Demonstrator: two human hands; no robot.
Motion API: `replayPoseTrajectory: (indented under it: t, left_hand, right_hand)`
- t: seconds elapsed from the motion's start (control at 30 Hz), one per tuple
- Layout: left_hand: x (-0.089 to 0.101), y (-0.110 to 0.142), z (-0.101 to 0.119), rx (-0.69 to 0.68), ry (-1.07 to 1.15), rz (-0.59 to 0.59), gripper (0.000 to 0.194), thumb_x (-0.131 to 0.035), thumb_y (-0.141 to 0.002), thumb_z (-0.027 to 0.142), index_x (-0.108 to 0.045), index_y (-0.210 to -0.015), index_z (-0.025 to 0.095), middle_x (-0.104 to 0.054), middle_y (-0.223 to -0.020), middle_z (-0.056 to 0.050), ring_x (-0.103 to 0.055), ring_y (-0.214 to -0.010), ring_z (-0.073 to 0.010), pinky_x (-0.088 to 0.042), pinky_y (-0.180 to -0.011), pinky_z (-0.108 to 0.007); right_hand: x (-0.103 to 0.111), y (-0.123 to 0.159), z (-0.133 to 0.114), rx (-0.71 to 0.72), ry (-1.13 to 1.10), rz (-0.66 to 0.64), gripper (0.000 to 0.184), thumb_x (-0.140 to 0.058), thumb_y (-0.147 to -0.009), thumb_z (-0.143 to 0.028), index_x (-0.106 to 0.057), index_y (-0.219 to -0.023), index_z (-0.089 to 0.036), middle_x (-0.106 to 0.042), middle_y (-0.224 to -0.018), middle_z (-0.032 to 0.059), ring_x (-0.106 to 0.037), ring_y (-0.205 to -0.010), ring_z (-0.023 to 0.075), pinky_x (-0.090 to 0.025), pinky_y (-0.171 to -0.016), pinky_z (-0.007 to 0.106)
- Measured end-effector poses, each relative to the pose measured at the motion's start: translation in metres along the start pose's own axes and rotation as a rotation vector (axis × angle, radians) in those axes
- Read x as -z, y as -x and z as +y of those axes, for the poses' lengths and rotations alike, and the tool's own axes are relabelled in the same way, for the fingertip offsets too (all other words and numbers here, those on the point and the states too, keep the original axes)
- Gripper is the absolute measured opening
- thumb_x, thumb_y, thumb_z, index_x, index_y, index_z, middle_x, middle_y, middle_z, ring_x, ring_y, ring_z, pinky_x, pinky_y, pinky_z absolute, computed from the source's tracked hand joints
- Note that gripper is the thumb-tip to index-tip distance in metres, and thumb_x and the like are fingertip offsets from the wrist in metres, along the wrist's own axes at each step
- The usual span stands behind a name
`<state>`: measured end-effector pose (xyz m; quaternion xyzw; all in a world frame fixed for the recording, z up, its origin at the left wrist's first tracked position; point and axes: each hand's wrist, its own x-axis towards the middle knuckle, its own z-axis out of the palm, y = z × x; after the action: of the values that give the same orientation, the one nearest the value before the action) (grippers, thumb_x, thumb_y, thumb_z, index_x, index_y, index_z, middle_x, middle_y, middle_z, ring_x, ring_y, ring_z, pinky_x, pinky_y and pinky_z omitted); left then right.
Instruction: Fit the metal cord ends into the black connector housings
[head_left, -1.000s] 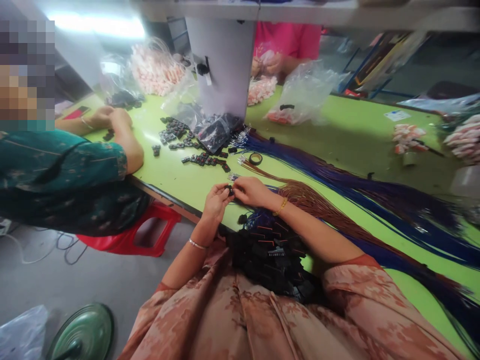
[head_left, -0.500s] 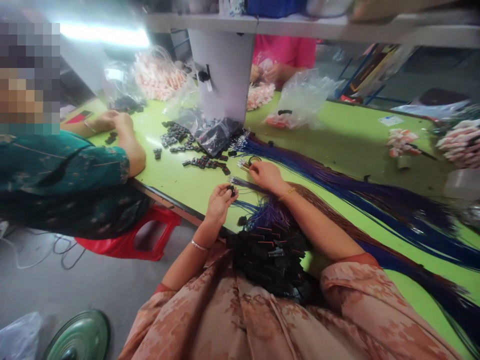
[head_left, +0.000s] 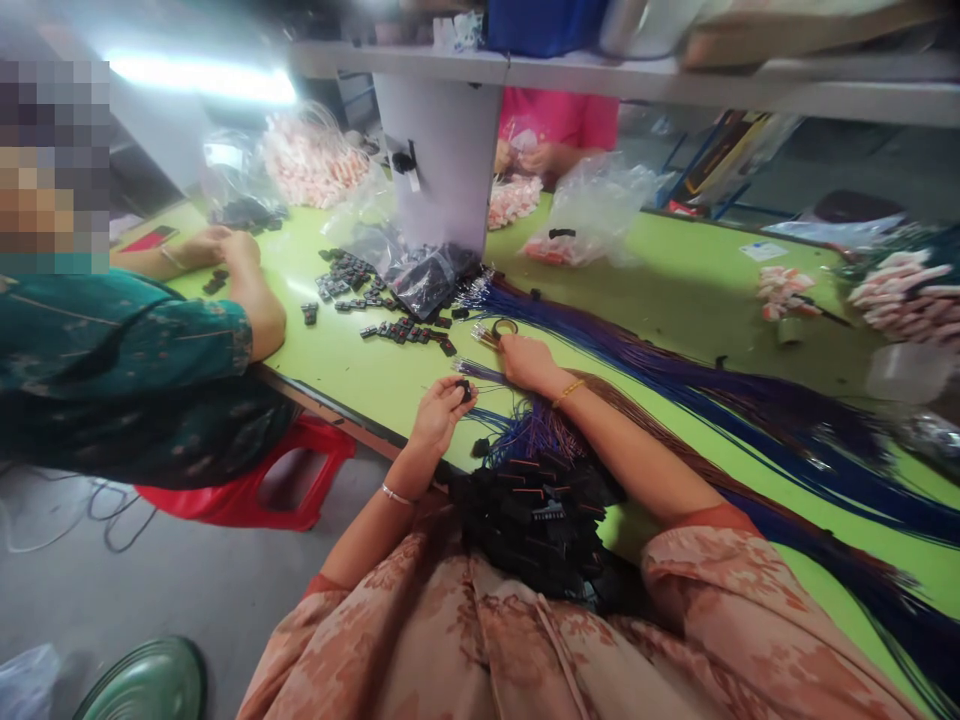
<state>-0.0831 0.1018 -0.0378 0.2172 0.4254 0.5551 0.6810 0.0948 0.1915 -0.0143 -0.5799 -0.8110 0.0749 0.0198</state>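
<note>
My left hand is closed on a small black connector, held just above the near edge of the green table. My right hand lies farther out with its fingers pinched at the bare ends of the brown wires, beside a small tape ring. A pile of finished black connectors with blue wire tails rests in my lap, against the table edge.
Long blue wires run across the table to the right. Loose black connectors and a plastic bag lie ahead, by a grey post. A person in green sits at left, another in pink works behind. A red stool stands below.
My right hand left my left hand and reached outward to the ends of the brown wires. My left hand stayed put with the connector.
</note>
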Motion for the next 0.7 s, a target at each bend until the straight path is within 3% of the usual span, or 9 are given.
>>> replayPoseTrajectory:
  t: [0.17,0.4,0.6,0.7]
  left_hand:
    - [0.001,0.0,0.0,0.002,0.001,-0.011,0.019,-0.064,-0.074,0.01,-0.058,-0.092,0.014,-0.068,-0.085,-0.005,-0.066,-0.08,-0.0141,-0.05,-0.088,-0.036]
    - [-0.001,0.002,0.001,0.005,0.0,-0.014,0.018,-0.066,-0.074,0.01,-0.059,-0.09,0.014,-0.068,-0.083,-0.005,-0.066,-0.079,-0.0138,-0.051,-0.087,-0.035]
    - [0.0,0.001,0.0,-0.003,-0.009,-0.019,0.02,-0.067,-0.073,0.011,-0.059,-0.091,0.014,-0.067,-0.084,-0.005,-0.066,-0.08,-0.014,-0.05,-0.088,-0.036]
    - [0.001,0.001,-0.001,-0.011,-0.003,-0.017,0.019,-0.065,-0.073,0.01,-0.059,-0.091,0.014,-0.067,-0.083,-0.004,-0.066,-0.081,-0.0142,-0.05,-0.088,-0.035]
  right_hand:
    - [0.001,-0.001,0.006,-0.042,-0.037,0.049,0.024,-0.038,-0.089,-0.02,-0.06,-0.097,-0.014,-0.066,-0.101,0.0181,-0.06,-0.089,0.0279,-0.042,-0.075,0.035]
    - [0.002,-0.003,0.007,-0.117,-0.103,0.199,0.023,-0.04,-0.087,-0.02,-0.057,-0.102,-0.013,-0.066,-0.093,0.0163,-0.058,-0.076,0.0248,-0.037,-0.067,0.033]
    - [0.013,-0.012,-0.008,0.109,-0.394,0.317,0.016,-0.045,-0.083,-0.022,-0.059,-0.083,-0.015,-0.065,-0.078,0.0062,-0.051,-0.067,0.016,-0.035,-0.065,0.027]
    - [0.017,-0.01,-0.019,0.21,-0.57,0.315,0.015,-0.047,-0.08,-0.024,-0.058,-0.075,-0.015,-0.061,-0.07,0.0018,-0.048,-0.062,0.0121,-0.034,-0.062,0.024]
